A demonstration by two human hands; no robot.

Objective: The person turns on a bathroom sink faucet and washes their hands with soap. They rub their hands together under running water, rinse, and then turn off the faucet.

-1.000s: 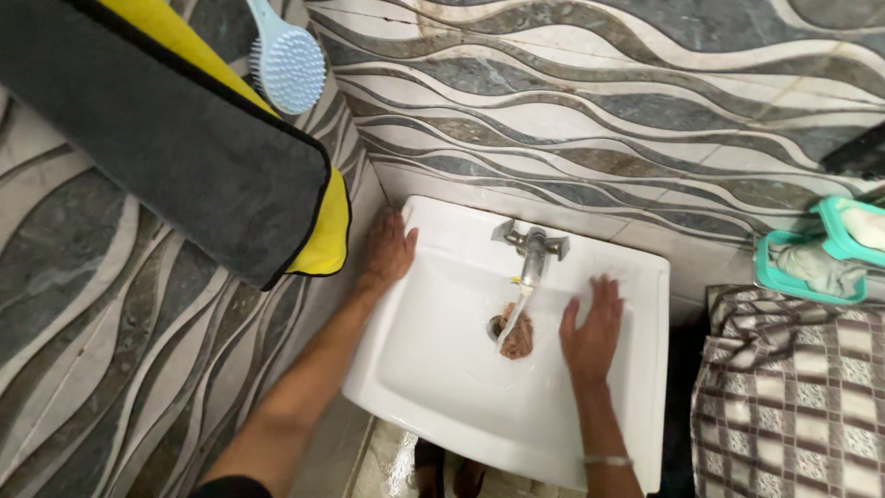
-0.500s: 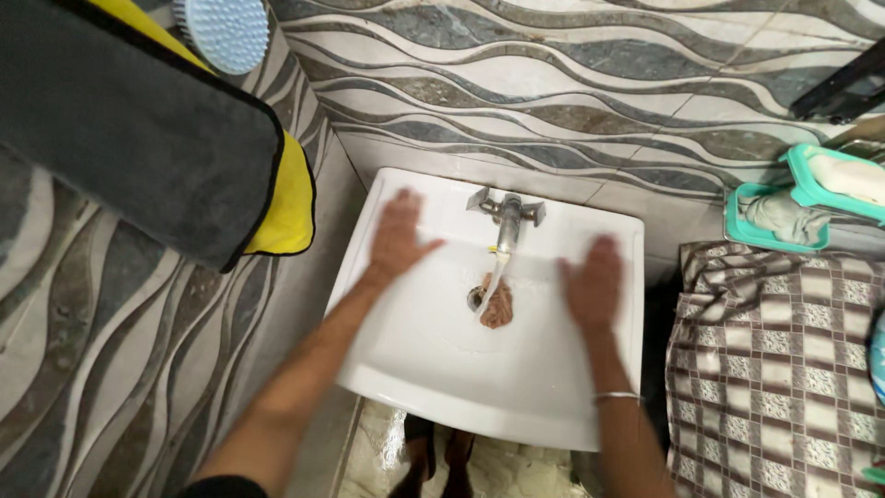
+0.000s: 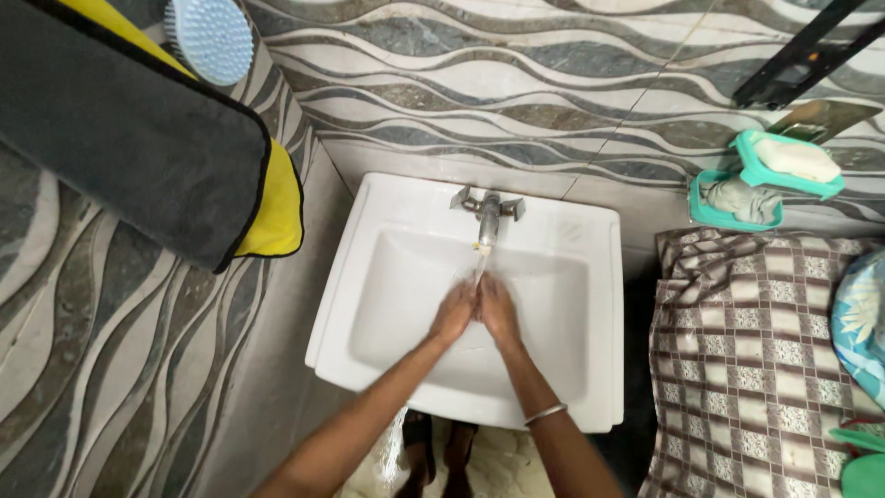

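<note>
While water runs from tap:
Hands: left hand, right hand pressed together, empty, over sink.
Soap dish: teal, wall-mounted, right.

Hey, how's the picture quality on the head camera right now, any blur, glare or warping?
Head view: sharp on both hands, left hand and right hand, under the tap; soft, even light with a mild sheen on the sink rim; wide-lens bending curves the wall tiles and grey towel at the edges.
</note>
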